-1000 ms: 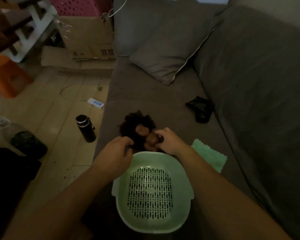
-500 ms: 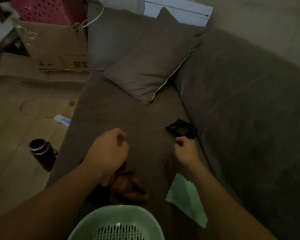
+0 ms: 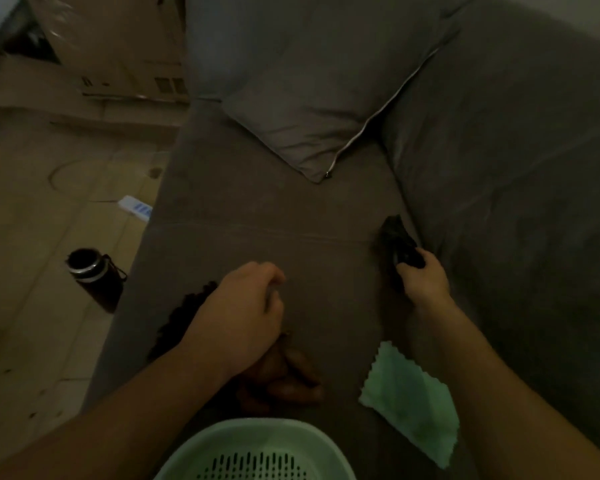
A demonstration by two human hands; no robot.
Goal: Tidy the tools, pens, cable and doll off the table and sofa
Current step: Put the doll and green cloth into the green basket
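Grey-brown sofa [image 3: 257, 209]: its fabric seat fills the middle of the view, with the backrest on the right. A pillow [image 3: 309, 109] leans at the far end.
Doll [image 3: 284, 375]: lies on the sofa seat, just beyond the basket. Its dark curly hair is to the left and its brown limbs to the right; the left wrist hides part of it.
Left hand [image 3: 243, 306]: palm down above the doll, fingers curled under. Whether they hold anything cannot be told.
Right hand [image 3: 423, 282]: fingers wrapped round the near end of the black object.
Black object [image 3: 400, 244]: crumpled and dark, at the crease where the seat meets the backrest. What it is cannot be told.
Green cloth [image 3: 413, 407]: flat on the seat, with zigzag edges, between the doll and the backrest.
Basket [image 3: 257, 434]: pale green with a slotted bottom, at the lower edge of the view.
Floor [image 3: 32, 220]: tiled, left of the sofa. A black bottle [image 3: 94, 275] stands on it, and a cardboard box [image 3: 118, 46] sits at the far end.
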